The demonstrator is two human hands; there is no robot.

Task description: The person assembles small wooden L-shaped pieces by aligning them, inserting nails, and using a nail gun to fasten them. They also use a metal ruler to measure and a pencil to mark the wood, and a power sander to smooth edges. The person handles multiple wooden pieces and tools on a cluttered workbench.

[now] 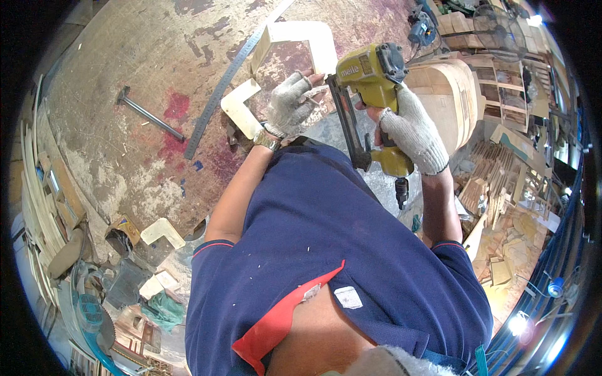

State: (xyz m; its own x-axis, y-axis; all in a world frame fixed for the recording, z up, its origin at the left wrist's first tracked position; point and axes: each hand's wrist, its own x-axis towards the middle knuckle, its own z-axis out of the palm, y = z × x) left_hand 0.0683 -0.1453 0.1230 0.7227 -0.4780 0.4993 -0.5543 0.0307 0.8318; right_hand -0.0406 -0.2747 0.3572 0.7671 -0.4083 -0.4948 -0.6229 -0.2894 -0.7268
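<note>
My right hand [414,130], in a white knit glove with bare fingertips, is wrapped round the grip of a yellow and black pneumatic nail gun [370,78]. The gun's nose and long dark magazine face left, close to my left hand [292,105]. That hand wears a similar glove, its fingers curled, with the bare fingertips on the near end of a pale, angular U-shaped wooden piece [304,31]. A small whitish sliver shows by those fingers; what it is I cannot tell. Beside my left wrist lies a pale L-shaped wooden piece [242,108].
A long metal ruler [216,97] and a hammer [150,113] lie on the worn, stained round tabletop [94,119]. Curved wooden forms [442,97] stand at the right, above stacked wood offcuts [495,178]. A teal circular saw [91,313] is at lower left.
</note>
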